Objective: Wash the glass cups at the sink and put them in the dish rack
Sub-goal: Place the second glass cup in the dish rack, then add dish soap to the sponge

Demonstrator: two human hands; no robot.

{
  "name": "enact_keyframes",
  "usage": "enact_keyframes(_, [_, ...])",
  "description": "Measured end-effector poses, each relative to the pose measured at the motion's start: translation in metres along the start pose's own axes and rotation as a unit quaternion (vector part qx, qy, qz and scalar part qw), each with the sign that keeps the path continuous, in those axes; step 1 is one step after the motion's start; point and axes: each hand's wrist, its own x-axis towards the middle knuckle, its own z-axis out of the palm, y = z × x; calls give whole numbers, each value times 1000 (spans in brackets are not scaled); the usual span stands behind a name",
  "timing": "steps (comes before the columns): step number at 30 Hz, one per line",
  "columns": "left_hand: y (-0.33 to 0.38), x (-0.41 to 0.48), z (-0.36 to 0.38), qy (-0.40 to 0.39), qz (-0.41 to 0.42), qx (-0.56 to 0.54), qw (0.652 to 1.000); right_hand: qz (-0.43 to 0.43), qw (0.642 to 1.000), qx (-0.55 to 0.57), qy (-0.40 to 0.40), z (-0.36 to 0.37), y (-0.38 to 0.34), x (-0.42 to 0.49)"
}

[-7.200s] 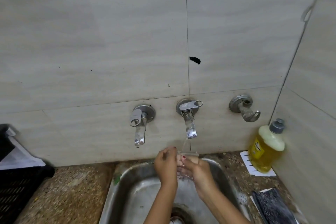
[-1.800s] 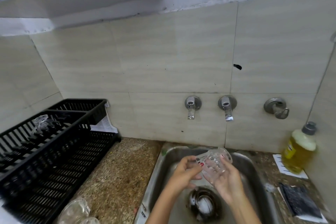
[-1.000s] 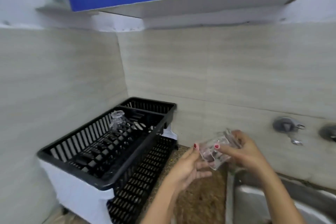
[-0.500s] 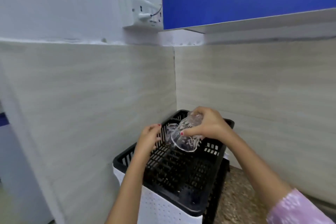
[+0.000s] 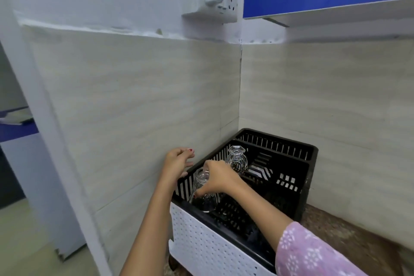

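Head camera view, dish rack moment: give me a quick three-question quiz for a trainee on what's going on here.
1. True or false: the right hand has its grip closed on a clear ribbed glass cup inside the black slatted plastic dish rack.
2. How many glass cups show in the rack in all?
3. Multiple choice: the left hand is (A) holding a sponge, (B) open and empty by the rack's left rim, (C) on a tap.

Key: 1 true. 2 two; the second clear glass cup stands upside down further back. 3 B.
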Motion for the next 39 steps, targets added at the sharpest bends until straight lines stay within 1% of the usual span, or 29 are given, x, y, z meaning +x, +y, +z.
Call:
enact_keyframes(2, [-2, -1, 0, 0, 2, 2, 1000, -5, 1000, -14, -5, 7, -1, 2])
enact_keyframes(5, [-2, -2, 0, 3, 6, 3, 1000, -35, 999, -39, -16, 15, -7, 4])
enact_keyframes(9, [0, -6, 3, -2, 12, 2, 1000, -69, 995, -40, -55, 22, -11, 5])
enact_keyframes(12, [0, -9, 3, 1, 14, -2, 1000, -67, 993, -45, -83, 21, -10, 8])
enact_keyframes(16, [3, -11, 7, 17, 33, 3, 999, -71, 991, 6, -112, 13, 4, 6])
enact_keyframes(18, [5, -15, 13, 22, 58, 8, 998, -77, 990, 44, -105, 0, 12, -2])
enact_keyframes(20, [5, -18, 22, 27, 90, 20, 995, -76, 992, 74, -71, -15, 22, -15])
enact_keyframes(23, [7, -28, 42, 23, 134, 33, 990, -62, 986, 153, 30, -35, 47, -43])
enact_keyframes(25, [11, -39, 61, 13, 171, 32, 985, -47, 966, 229, 114, -46, 70, -69])
enact_keyframes(28, [20, -66, 99, -14, 220, 11, 975, -26, 916, 329, 227, -59, 107, -113])
enact_keyframes(31, [20, -100, 147, -83, 245, 0, 966, 6, 871, 381, 308, -69, 144, -162])
enact_keyframes(34, [10, -138, 205, -166, 265, 7, 950, 41, 833, 404, 375, -79, 188, -214])
enact_keyframes(37, [-1, -179, 268, -233, 291, 14, 928, 79, 804, 402, 431, -91, 234, -271])
enact_keyframes(39, [-9, -205, 309, -265, 304, 11, 915, 110, 794, 394, 450, -99, 265, -313])
